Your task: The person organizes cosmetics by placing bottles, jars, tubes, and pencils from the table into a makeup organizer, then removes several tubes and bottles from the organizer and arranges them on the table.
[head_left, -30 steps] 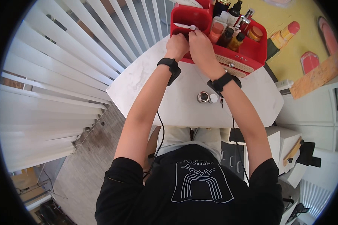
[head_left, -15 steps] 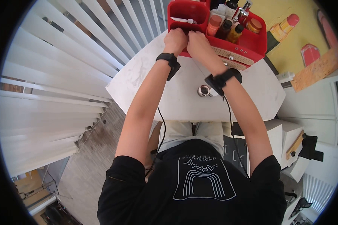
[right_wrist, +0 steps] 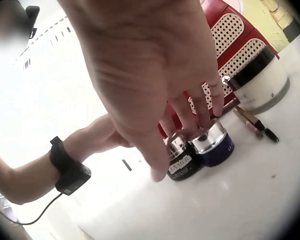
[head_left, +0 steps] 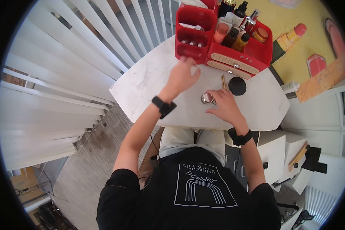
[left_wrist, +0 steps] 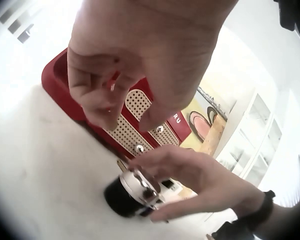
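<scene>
Evidently the black jar and the blue jar are the things to mind. Both stand upright on the desk, side by side and touching or nearly so, in front of the red organizer. The right hand reaches over them with its thumb spread well apart from the fingers; whether a fingertip meets a lid, I cannot tell. The left hand hovers nearer the organizer, its fingers loosely bent, thumb apart, with nothing seen between them.

Each jar looks squat and thick-walled, probably glass, so I would expect a fair weight for its size, a rigid body with no give, and a real risk of chipping if dropped. The shiny silver lid is likely slick and shows fingerprints; lifting by it alone seems unwise, since it may turn or come off. Better to take one jar low around its dark body, thumb on the near side and fingers on the far side, easing it away from its neighbour first. The white jar with the black lid looks bulkier and calls for a wider hold, while the slim pencils beside it could roll if brushed.
</scene>
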A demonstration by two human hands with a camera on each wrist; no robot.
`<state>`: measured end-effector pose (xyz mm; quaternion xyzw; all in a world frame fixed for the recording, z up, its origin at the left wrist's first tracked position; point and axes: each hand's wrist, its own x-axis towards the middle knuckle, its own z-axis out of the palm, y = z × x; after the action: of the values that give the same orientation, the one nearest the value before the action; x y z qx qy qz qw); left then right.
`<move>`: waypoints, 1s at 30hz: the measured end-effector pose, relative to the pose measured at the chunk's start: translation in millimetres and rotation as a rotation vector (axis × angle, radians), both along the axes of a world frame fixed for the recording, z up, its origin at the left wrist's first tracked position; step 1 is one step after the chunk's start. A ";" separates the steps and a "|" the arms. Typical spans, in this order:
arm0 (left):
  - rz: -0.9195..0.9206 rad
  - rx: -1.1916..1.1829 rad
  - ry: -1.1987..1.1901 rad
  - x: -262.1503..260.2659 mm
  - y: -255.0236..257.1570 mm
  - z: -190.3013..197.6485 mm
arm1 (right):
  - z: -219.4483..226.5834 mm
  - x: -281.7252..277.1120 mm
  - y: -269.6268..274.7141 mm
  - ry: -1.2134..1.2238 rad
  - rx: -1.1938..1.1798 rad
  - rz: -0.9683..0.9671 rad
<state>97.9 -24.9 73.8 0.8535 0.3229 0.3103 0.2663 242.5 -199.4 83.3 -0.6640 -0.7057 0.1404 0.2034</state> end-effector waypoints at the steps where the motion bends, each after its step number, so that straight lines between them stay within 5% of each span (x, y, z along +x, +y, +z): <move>1: -0.091 -0.103 0.059 -6.8 -12.2 -4.8 | -7.1 -1.2 -0.1 -0.035 0.070 0.012; 8: -0.267 -0.331 0.231 -19.7 -56.7 -13.0 | -24.0 -18.8 16.3 -0.024 0.132 -0.075; 10: -0.277 -0.388 0.198 -17.7 -54.9 -16.7 | -23.7 -26.5 20.5 -0.075 0.319 -0.061; 16: -0.150 -0.330 0.004 -10.3 -41.2 -18.8 | -15.0 -32.5 27.2 0.078 0.492 -0.179; 18: 0.100 -0.159 -0.234 -2.0 -22.8 -20.2 | -13.9 -24.4 22.6 0.038 0.481 -0.216; 21: 0.242 -0.119 -0.308 6.4 19.7 -18.2 | -16.8 -6.8 8.6 -0.052 0.421 -0.274; 30: 0.345 -0.158 -0.216 26.0 43.9 -29.3 | -16.4 -1.2 -13.5 -0.142 0.230 -0.310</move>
<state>124.0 19.0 44.5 0.7241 0.4570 0.4146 0.3082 241.3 -212.9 66.9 -0.7451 -0.6191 -0.0212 0.2470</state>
